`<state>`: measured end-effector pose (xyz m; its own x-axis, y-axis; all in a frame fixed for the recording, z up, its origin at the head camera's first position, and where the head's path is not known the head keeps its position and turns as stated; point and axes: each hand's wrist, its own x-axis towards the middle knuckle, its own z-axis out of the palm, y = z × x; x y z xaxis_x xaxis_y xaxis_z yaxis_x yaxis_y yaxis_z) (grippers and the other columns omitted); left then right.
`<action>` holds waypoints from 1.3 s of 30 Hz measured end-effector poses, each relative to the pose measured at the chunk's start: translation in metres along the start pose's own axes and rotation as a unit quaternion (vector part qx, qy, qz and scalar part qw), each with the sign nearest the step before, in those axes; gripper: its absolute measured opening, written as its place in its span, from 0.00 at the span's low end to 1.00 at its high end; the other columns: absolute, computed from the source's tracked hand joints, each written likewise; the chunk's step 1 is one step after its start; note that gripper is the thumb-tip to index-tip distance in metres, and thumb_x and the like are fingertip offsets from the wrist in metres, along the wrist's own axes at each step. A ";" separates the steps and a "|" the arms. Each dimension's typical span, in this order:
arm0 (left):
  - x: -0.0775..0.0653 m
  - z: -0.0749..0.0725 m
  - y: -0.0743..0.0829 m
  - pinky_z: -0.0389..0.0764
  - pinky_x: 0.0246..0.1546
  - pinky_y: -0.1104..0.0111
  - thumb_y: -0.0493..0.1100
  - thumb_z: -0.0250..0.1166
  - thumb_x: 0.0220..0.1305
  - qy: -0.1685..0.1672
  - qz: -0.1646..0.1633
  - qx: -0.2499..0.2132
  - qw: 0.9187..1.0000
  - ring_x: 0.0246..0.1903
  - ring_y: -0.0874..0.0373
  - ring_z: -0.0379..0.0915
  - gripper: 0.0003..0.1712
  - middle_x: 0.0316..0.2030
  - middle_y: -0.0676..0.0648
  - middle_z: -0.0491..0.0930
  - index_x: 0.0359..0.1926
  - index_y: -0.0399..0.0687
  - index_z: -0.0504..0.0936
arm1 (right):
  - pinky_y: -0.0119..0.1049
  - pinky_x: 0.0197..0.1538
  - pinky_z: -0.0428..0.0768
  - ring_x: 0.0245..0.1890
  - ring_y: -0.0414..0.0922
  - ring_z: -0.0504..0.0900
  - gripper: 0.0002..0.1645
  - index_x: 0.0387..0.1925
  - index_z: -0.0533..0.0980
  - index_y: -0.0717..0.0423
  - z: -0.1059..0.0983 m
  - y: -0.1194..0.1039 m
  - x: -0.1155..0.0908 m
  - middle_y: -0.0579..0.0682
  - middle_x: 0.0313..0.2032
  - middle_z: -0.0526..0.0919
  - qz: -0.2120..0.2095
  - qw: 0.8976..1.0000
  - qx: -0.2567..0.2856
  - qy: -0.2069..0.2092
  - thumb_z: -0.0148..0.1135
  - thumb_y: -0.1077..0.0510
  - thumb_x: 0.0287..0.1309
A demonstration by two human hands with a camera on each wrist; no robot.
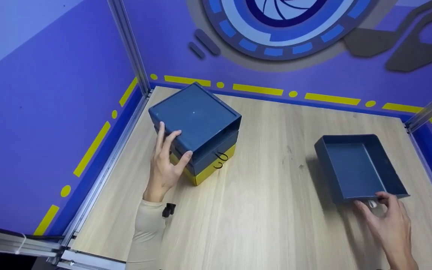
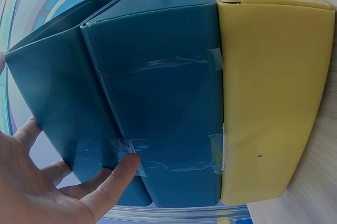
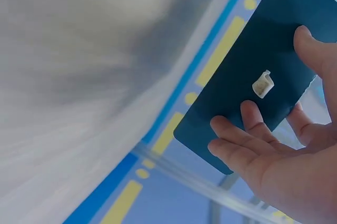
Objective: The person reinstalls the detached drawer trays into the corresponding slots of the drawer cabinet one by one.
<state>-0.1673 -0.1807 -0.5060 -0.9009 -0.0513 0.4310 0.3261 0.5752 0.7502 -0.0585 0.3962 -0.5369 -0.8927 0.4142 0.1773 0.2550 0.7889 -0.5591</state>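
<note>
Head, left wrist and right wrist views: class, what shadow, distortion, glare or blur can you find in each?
Head: a soft shadow falls on the table left of the open tray; left wrist: the yellow box's outer edge bows, as if lens-distorted, and clear tape glints; right wrist: the pale area at left is blurred, the white tab crisper.

Lab-like booth: printed purple panels point(image 1: 62, 93), metal framing point(image 1: 126, 35), wood-grain tabletop point(image 1: 264, 210).
</note>
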 end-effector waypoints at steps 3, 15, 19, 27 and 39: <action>-0.002 0.001 0.000 0.59 0.74 0.28 0.60 0.67 0.71 0.001 -0.001 -0.002 1.000 0.85 0.39 0.46 0.35 0.87 0.51 0.39 0.76 0.64 0.71 | 0.68 0.61 0.70 0.60 0.69 0.76 0.38 0.63 0.71 0.68 0.000 -0.014 -0.004 0.72 0.55 0.78 -0.030 1.000 0.007 0.003 0.79 0.55 0.58; 0.008 -0.002 0.002 0.63 0.73 0.30 0.59 0.68 0.71 0.003 0.014 0.000 1.000 0.84 0.39 0.47 0.36 0.88 0.49 0.39 0.76 0.63 0.71 | 0.44 0.51 0.67 0.50 0.58 0.78 0.35 0.55 0.77 0.66 0.015 -0.053 -0.020 0.64 0.49 0.82 -0.137 0.990 0.024 0.030 0.85 0.62 0.46; 0.007 -0.001 0.003 0.63 0.73 0.30 0.60 0.67 0.71 0.001 0.014 -0.003 1.000 0.84 0.39 0.47 0.36 0.88 0.50 0.39 0.76 0.63 0.70 | 0.43 0.51 0.68 0.52 0.59 0.80 0.35 0.54 0.78 0.65 0.017 -0.062 -0.029 0.64 0.49 0.83 -0.139 0.990 0.032 0.024 0.87 0.62 0.45; 0.001 0.000 0.002 0.62 0.74 0.30 0.59 0.68 0.70 0.005 0.009 -0.001 1.000 0.84 0.38 0.48 0.36 0.87 0.48 0.40 0.76 0.61 0.72 | 0.38 0.52 0.69 0.49 0.55 0.80 0.37 0.53 0.80 0.64 0.017 -0.084 -0.049 0.62 0.48 0.85 -0.190 0.981 0.039 0.022 0.89 0.62 0.40; -0.001 0.000 0.000 0.60 0.74 0.29 0.57 0.67 0.72 0.006 0.018 -0.005 1.000 0.84 0.39 0.46 0.35 0.87 0.48 0.40 0.76 0.61 0.71 | 0.27 0.48 0.72 0.45 0.48 0.81 0.38 0.53 0.81 0.60 0.017 -0.123 -0.063 0.55 0.47 0.84 -0.261 0.964 0.051 0.028 0.90 0.61 0.38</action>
<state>-0.1669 -0.1806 -0.5066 -0.8850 -0.0401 0.4639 0.3613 0.5694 0.7385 -0.0402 0.2655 -0.4931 -0.8671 -0.0002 0.4981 -0.2633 0.8490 -0.4581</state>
